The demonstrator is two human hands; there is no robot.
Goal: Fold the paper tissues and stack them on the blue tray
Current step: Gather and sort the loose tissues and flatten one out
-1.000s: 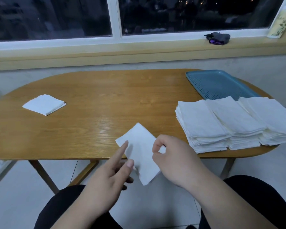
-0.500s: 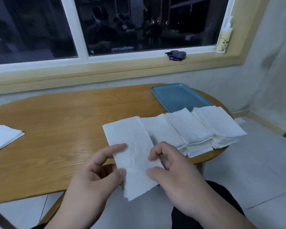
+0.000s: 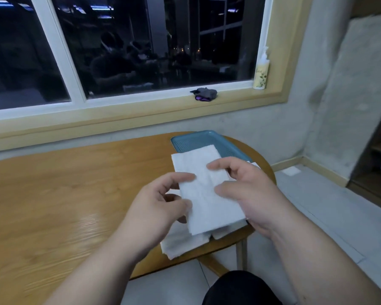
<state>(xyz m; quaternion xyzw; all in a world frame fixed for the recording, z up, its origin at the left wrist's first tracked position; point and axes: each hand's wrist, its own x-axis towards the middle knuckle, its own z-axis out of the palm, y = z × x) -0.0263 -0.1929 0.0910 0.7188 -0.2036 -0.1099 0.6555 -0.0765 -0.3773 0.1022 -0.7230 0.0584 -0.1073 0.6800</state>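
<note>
A white paper tissue [image 3: 205, 190], long and narrow, is lifted above the right end of the wooden table [image 3: 64, 194]. My left hand [image 3: 161, 205] pinches its left edge between thumb and fingers. My right hand [image 3: 246, 190] pinches its right edge the same way. Beneath the held tissue lie stacks of unfolded tissues [image 3: 183, 243], mostly hidden by my hands. The blue tray [image 3: 198, 140] lies just beyond, at the table's far right end, and the tissue's upper end covers part of it.
A window sill runs behind the table with a dark grey and purple cloth bundle [image 3: 205, 94] and a pump bottle [image 3: 261, 71] on it. The table's rounded right edge [image 3: 271, 172] drops to a tiled floor. My dark-clothed knee [image 3: 238, 289] is below.
The view has swung right and the tissue has risen and moved right, over the stacks toward the tray. Both hands have gone with it, and the small folded pile at the left has left view.
</note>
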